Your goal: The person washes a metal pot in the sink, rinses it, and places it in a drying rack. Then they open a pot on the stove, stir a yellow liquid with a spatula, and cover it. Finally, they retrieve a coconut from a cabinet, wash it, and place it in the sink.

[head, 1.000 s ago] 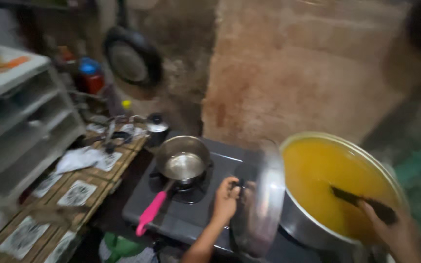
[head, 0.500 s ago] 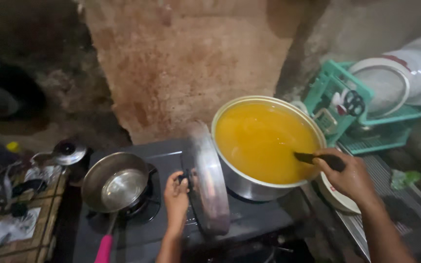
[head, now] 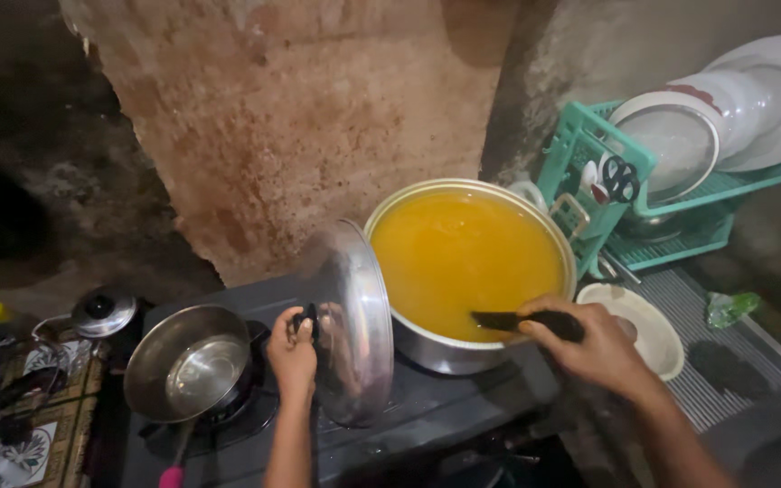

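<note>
Bottom centre of frame: left hand (head: 292,354) clenched on the dark knob of a round metal lid (head: 352,323). Lid held on edge, nearly upright, its lower rim just over the dark stove top (head: 427,407), its upper edge touching or just beside the big pot's left rim; cannot tell which.

Lower right: right hand (head: 597,346) closed around the black handle of a utensil (head: 524,320). The dark working end reaches left over the pot rim and dips into the liquid.

Lower left: small steel saucepan (head: 193,363) sits on the left burner, inside bare and shiny, a pink handle tip showing at the bottom edge. Left of it, a patterned tiled worktop (head: 42,434) with dark cables and a small round metal lid with a black knob (head: 104,312).

Centre: large metal pot (head: 470,271) on the right burner, filled near the brim with opaque orange-yellow liquid, surface smooth.

Right of the pot, near the right hand: pale shallow bowl (head: 641,323) on a ribbed metal drainboard (head: 725,361); a crumpled green wrapper (head: 730,307) lies farther right.

Upper right: teal plastic dish rack (head: 589,172) holding white plates (head: 734,108) on edge.

Behind everything: rough, stained plaster wall (head: 300,117), dark to the left.
</note>
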